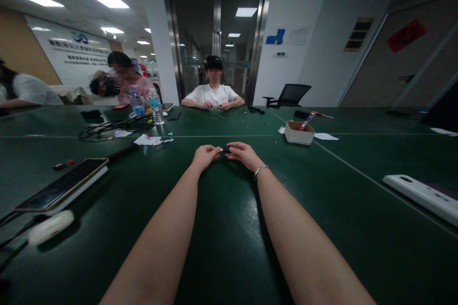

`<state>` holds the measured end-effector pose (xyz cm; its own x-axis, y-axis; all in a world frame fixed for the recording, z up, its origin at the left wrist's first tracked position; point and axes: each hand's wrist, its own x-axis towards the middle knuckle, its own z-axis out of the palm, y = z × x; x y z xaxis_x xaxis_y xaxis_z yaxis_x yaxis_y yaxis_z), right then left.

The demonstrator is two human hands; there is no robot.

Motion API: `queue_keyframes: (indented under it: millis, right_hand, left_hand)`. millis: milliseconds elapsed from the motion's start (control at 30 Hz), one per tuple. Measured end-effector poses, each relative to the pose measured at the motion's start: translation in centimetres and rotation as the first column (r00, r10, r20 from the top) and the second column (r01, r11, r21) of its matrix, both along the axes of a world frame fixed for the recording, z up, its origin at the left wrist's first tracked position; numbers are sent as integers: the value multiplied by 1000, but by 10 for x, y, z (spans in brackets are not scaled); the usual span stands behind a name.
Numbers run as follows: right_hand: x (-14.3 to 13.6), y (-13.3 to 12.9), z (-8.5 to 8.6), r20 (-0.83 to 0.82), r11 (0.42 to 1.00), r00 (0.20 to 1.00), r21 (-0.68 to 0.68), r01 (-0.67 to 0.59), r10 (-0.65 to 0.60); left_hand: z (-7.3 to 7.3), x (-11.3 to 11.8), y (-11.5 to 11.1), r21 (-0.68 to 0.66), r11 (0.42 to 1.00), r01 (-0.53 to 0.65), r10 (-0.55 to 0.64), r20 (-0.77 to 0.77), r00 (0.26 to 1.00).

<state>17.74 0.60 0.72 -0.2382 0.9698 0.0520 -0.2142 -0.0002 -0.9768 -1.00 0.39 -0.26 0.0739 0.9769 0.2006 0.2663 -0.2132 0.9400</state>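
Both my hands meet over the middle of the green table [229,214], around a small black object [226,149] with a shiny metal-like end on its left. My left hand [205,157] pinches that shiny end between thumb and fingers. The black part is held in the closed fingers of my right hand [245,155], whose wrist wears a silver bracelet [261,170]. The object is too small to name, and fingers hide some of it.
A phone [66,183] and a white rounded device [51,228] lie at the left. Beyond are black cables [103,127], bottles [156,107] and a small box [299,134]. A white power strip [422,195] is at the right. A person [213,93] sits opposite.
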Motion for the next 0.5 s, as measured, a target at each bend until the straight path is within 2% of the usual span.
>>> queue_keyframes:
  millis: [500]
  right_hand:
    - [3, 3, -5, -8, 998, 999, 45, -52, 53]
  left_hand:
    - [1, -2, 0, -24, 999, -39, 36, -97, 995]
